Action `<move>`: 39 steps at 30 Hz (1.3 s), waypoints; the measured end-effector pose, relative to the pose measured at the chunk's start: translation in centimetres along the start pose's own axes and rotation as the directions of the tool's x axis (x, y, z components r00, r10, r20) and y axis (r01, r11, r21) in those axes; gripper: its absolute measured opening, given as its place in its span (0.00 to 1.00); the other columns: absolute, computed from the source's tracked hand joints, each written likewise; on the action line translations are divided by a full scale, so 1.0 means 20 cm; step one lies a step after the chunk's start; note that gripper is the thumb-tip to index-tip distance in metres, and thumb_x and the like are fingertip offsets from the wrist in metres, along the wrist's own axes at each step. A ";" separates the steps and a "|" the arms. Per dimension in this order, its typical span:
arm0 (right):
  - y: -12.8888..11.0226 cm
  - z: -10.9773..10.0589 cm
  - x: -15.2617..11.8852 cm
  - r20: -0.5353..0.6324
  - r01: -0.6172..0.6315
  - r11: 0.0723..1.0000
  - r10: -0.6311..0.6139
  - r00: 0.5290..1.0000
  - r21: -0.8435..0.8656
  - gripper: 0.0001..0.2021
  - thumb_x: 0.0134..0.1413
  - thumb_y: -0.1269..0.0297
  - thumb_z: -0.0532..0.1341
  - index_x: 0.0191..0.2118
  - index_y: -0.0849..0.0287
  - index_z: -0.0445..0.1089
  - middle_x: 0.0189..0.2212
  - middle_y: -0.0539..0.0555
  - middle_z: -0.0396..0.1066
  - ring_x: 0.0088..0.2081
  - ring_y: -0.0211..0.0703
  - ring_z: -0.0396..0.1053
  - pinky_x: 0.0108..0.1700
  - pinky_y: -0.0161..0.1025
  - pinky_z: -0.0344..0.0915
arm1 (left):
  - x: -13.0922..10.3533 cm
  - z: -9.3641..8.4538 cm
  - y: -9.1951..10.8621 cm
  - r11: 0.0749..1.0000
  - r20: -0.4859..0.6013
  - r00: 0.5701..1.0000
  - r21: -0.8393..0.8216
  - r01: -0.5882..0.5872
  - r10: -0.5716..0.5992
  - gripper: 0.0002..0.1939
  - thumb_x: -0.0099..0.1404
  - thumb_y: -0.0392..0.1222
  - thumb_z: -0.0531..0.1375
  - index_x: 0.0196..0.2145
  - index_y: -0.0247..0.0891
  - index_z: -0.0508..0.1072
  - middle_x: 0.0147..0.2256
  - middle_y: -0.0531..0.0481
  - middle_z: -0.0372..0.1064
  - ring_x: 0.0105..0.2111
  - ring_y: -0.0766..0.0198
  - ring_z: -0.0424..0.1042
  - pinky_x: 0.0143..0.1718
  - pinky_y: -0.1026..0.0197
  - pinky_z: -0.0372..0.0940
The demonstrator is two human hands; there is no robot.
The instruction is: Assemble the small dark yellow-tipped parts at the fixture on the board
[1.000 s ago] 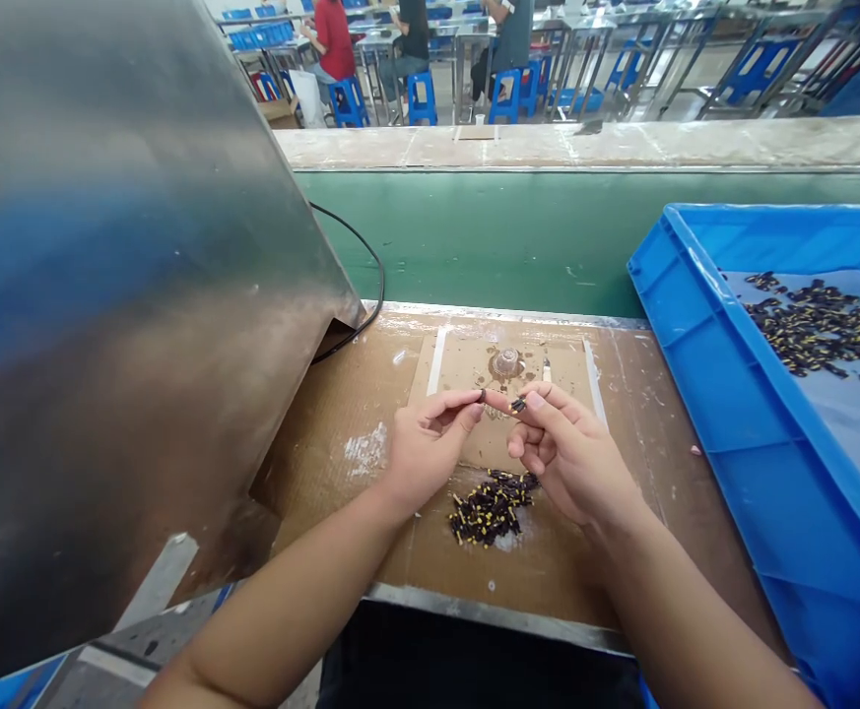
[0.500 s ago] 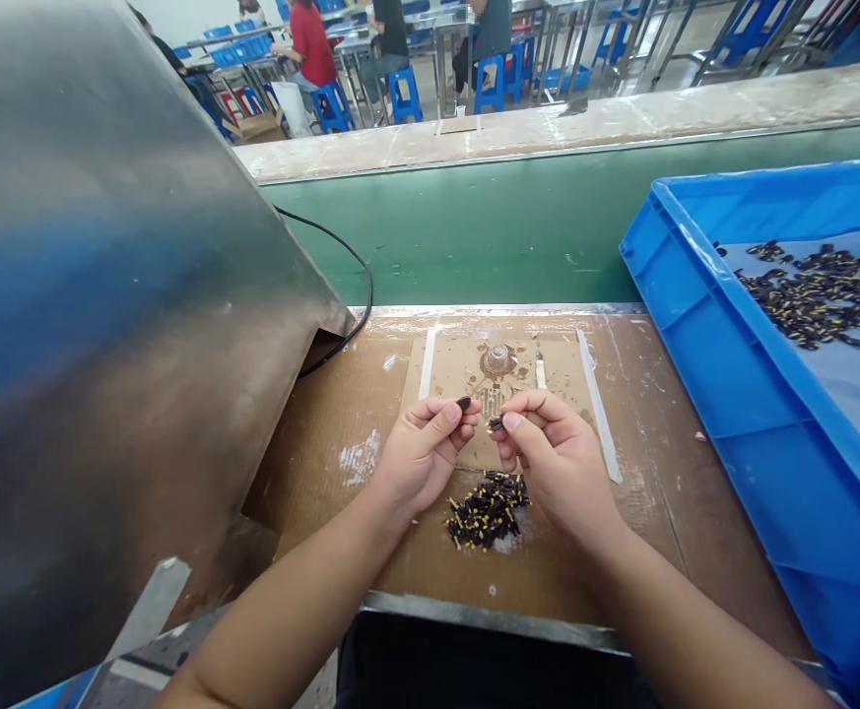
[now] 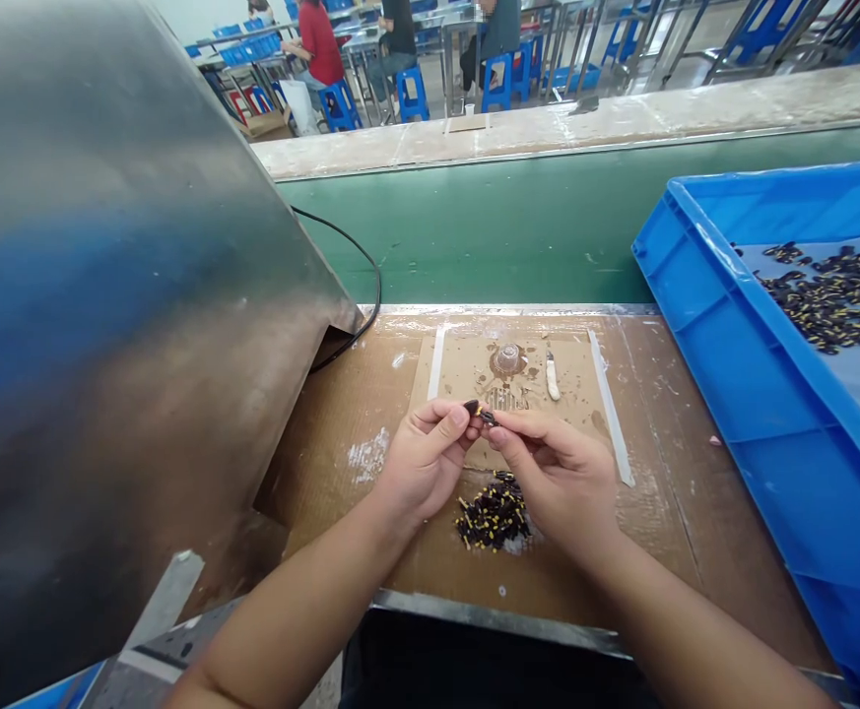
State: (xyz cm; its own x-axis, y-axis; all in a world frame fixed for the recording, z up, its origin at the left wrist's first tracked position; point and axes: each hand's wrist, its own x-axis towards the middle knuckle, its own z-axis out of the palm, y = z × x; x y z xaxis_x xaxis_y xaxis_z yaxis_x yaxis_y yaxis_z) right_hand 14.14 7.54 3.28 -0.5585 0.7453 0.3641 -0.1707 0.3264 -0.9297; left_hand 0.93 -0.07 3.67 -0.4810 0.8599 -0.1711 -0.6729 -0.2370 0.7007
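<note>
Fingertips of the left hand [image 3: 422, 458] are clamping a dark oval piece [image 3: 471, 407]; just rightward, the right hand [image 3: 575, 483] is pinching a small black-and-yellow piece [image 3: 488, 418], its long axis slanting toward them

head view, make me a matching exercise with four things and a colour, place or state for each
1. pile
2. tool
3. crate
4. left hand

A. blue, at the picture's right
B. pinching a dark piece
C. black with yellow bits
D. white handle, lying right of the clear cup

Pairs: 1-C, 2-D, 3-A, 4-B
</note>
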 end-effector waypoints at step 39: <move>-0.02 -0.06 0.07 0.101 0.464 0.783 -0.467 0.878 -0.414 0.12 0.63 0.74 0.64 0.48 0.50 0.78 0.40 0.51 0.82 0.41 0.43 0.80 0.46 0.43 0.80 | -0.02 -0.07 -0.03 0.278 0.328 0.705 0.751 -0.598 0.629 0.10 0.63 0.35 0.67 0.42 0.46 0.84 0.41 0.46 0.81 0.40 0.60 0.80 0.47 0.55 0.75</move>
State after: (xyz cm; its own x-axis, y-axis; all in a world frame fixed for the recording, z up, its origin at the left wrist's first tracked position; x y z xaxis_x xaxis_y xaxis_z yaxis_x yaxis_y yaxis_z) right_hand 14.49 9.17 4.21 -0.4926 0.4434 0.7488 -0.0564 0.8423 -0.5360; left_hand 0.68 -0.94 2.33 -0.5777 0.6058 0.5471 0.5226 -0.2405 0.8180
